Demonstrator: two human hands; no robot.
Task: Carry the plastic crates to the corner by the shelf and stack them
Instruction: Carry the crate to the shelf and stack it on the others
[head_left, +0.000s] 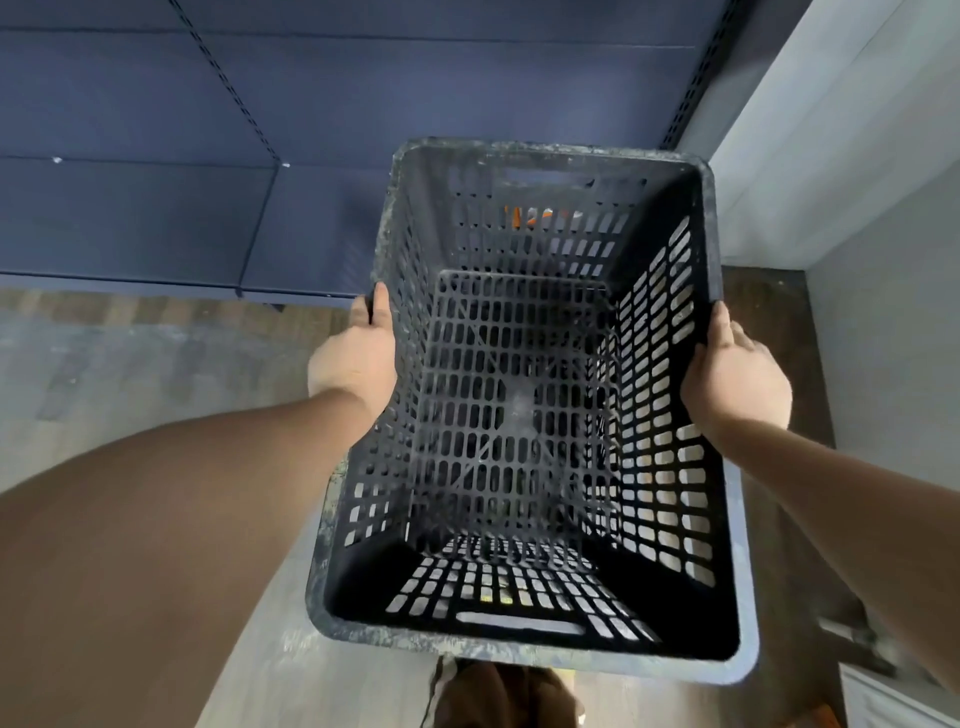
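In the corner between shelf (208, 156) and wall (857, 182), a black crate (519, 415) is held above the floor (156, 364), mouth up. Left hand (358, 358) is clamped on the left rim, right hand (735, 384) on the right rim. The carry step is judged near done; lowering level is called for next. Long axis runs away from the body, toward the shelf. No second crate can be made out beneath.
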